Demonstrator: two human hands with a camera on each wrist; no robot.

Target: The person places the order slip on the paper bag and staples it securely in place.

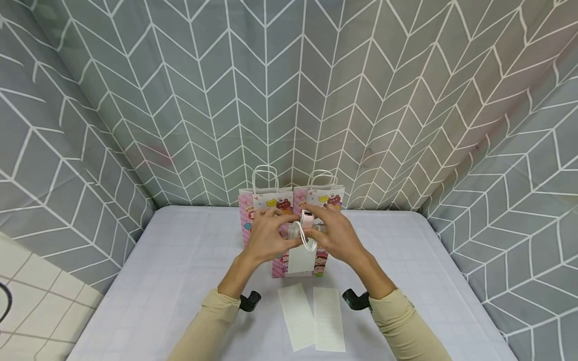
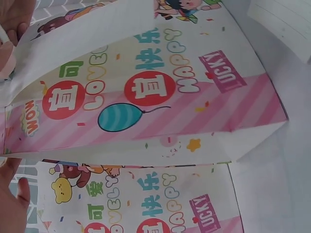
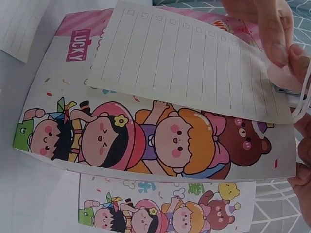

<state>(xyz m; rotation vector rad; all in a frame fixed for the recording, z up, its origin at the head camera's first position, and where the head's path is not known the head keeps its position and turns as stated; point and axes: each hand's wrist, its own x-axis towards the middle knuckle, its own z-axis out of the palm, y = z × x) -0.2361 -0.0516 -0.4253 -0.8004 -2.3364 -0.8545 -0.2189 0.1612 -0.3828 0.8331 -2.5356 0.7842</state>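
Note:
In the head view both hands meet at the top edge of the front paper bag (image 1: 278,268), which is pink and white with cartoon children. My left hand (image 1: 267,233) pinches the bag's upper edge and the lined paper sheet (image 1: 301,258) lying against its front. The right hand (image 1: 336,234) grips a small pink stapler (image 1: 307,219) between thumb and fingers at that edge. The white cord handle (image 1: 310,244) droops forward over the sheet. The right wrist view shows the stapler (image 3: 284,80) by the paper's top end; its jaws are mostly hidden.
Two matching bags stand behind, one at left (image 1: 246,200) and one at right (image 1: 336,193), handles up. Two more lined sheets, one tilted (image 1: 296,316) and one straighter (image 1: 328,318), lie on the white table (image 1: 189,250) between the forearms. Patterned grey curtains (image 1: 289,100) surround the table.

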